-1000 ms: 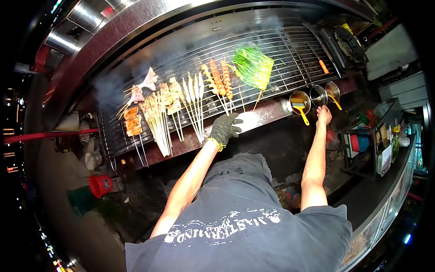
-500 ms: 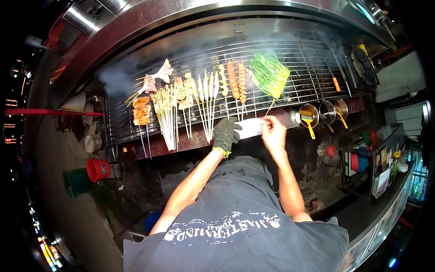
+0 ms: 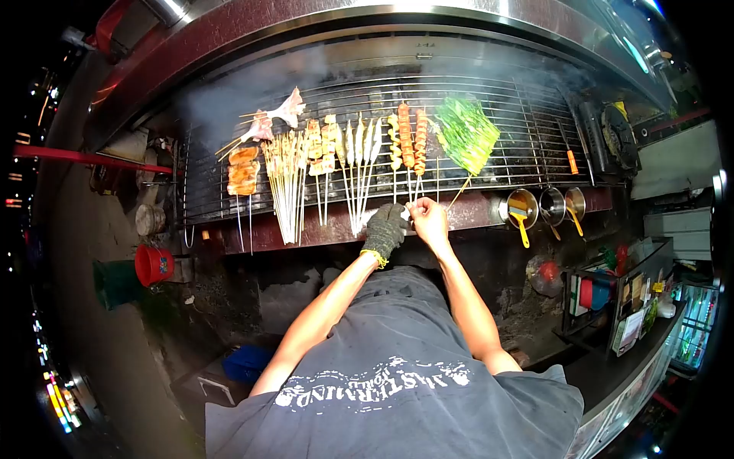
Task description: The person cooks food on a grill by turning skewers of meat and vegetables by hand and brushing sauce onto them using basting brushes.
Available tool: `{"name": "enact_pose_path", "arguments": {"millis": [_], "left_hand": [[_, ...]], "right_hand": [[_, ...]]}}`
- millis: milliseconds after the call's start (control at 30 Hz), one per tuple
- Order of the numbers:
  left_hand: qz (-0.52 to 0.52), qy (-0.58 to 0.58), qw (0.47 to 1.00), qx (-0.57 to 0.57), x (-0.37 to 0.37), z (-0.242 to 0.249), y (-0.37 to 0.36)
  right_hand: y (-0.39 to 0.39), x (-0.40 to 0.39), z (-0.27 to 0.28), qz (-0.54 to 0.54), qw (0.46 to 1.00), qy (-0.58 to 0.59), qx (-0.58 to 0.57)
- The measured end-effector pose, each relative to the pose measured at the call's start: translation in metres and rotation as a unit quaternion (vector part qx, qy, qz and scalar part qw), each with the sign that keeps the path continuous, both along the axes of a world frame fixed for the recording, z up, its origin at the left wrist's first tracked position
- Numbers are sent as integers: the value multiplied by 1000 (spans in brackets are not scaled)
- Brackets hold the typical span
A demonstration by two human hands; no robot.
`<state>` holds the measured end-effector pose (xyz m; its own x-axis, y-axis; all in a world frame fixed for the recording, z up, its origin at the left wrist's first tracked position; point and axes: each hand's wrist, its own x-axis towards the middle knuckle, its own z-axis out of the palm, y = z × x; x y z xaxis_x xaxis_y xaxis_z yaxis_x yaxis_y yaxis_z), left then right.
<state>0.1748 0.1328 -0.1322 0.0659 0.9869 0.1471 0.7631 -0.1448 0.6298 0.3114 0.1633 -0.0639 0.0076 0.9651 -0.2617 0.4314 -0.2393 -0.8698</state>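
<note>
My left hand [image 3: 386, 229], in a dark knit glove with a yellow cuff, is closed on a white paper-like piece [image 3: 405, 213], mostly covered by the fingers. My bare right hand [image 3: 430, 220] pinches at the same piece, right beside the glove. Both hands are over the grill's front ledge [image 3: 482, 212], just below the stick ends of two red spiral-cut sausage skewers [image 3: 406, 138]. Left of these lie a yellow skewer [image 3: 394, 143] and several pale fish-like skewers [image 3: 359, 145]. A bundle of green leafy vegetables [image 3: 468, 136] lies to the right.
Smoke drifts over the grill grate [image 3: 527, 138]. Thin skewers [image 3: 285, 183], browned meat [image 3: 243, 171] and pale meat pieces [image 3: 289, 108] lie leftward. Sauce cups with brushes [image 3: 522, 205] hang at the front right. An orange-handled tool [image 3: 572, 162] rests on the grate. A red bucket [image 3: 154, 265] stands left.
My right hand has moved left, up against the gloved hand. The white piece, stretched out between the hands before, is now mostly hidden in them. The camera view has shifted slightly.
</note>
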Motion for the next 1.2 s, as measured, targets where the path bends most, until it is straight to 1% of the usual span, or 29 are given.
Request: {"name": "enact_pose_path", "arguments": {"millis": [33,67,133,167,200,233,267,300,333,367,400,433,467,500,533,567,633,667,733,767,800,833,900,967,1033,1100,1133,1167,1200], "left_hand": [[1,-3,1000,0,2,6,1],[56,-175,975,-121,5,11,3],[-33,-15,995,-92,0,20,9],[-31,-18,995,-92,3,25,10],[64,-441,865,-232,6,29,11],[143,-765,541,-318,9,31,13],[141,-740,578,-314,12,33,17],[140,-740,578,-313,11,36,19],[40,-549,790,-270,9,41,20],[-63,-307,928,-200,9,48,22],[-56,-372,904,-204,11,22,25],[-48,-436,875,-206,14,16,27],[-16,-467,863,-190,15,10,25],[31,-585,769,-257,15,3,25],[99,-687,653,-303,15,17,25],[98,-686,654,-304,14,23,25],[144,-718,585,-349,12,26,24],[144,-718,585,-349,11,25,25],[118,-676,628,-367,8,19,26],[105,-653,649,-376,7,14,26],[133,-677,620,-373,12,9,26],[134,-677,620,-373,14,15,27],[151,-664,640,-357,17,28,29],[176,-660,635,-360,18,48,28],[152,-566,718,-376,16,56,30],[32,-410,857,-311,10,58,24],[77,-519,785,-330,10,65,21],[121,-618,697,-342,10,72,19],[13,-437,868,-235,5,75,12]], "right_hand": [[1,1,-5,1,1000,-3,0],[1,3,-10,3,1000,13,1],[0,3,-13,5,999,45,4],[-1,5,-11,8,999,43,4],[-2,6,-10,5,998,57,-4],[-2,6,-7,1,997,72,-11],[-3,6,-10,3,997,71,-11],[-3,7,-12,1,996,92,-9],[-4,7,-11,-1,993,114,-8],[-5,7,-10,-1,994,113,-7],[-6,7,-9,-22,988,150,-21],[-8,8,-8,-44,981,186,-35],[-8,9,-7,-46,981,186,-34],[-9,10,-6,-51,969,236,-46],[-9,12,-6,-57,955,286,-58],[-8,13,-6,-59,954,287,-58],[-5,15,-7,-15,976,211,-51],[-4,15,-7,-16,976,212,-50],[-4,14,-7,11,991,133,-7],[-3,14,-6,12,991,134,-7],[-3,14,-5,17,996,88,-4],[-2,16,-6,23,999,41,-1],[0,17,-6,25,999,41,4],[0,17,-1,26,999,43,9],[1,19,7,30,996,82,14],[2,21,6,31,996,82,14],[2,22,7,33,996,81,14],[1,22,7,31,996,82,14],[-1,21,8,35,997,67,22]]}}
